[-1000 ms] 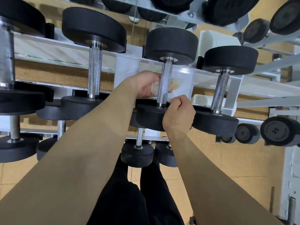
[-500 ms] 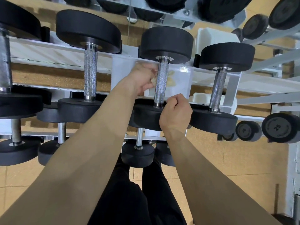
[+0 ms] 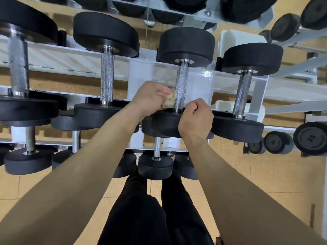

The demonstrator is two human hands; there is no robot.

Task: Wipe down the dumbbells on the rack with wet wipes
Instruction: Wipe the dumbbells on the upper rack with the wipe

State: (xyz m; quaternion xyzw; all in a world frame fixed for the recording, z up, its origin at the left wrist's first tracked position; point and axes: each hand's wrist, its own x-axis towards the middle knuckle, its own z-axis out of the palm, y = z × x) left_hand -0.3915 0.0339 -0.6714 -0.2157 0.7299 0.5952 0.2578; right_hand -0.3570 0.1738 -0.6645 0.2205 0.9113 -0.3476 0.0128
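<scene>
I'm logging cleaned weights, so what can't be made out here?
Head view:
- Weight marking of the wiped dumbbell: its end faces point away.
- What the right hand grips, if anything: its back hides the curled fingers.
- How far the wipe wraps the handle: left hand and handle cover it.
- Leftmost dumbbell: cut off by the left edge.

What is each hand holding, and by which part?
The left hand bunches a wet wipe in its fingers against the dumbbell handle, low down; the right hand grips the rim of that dumbbell's near head.
</scene>
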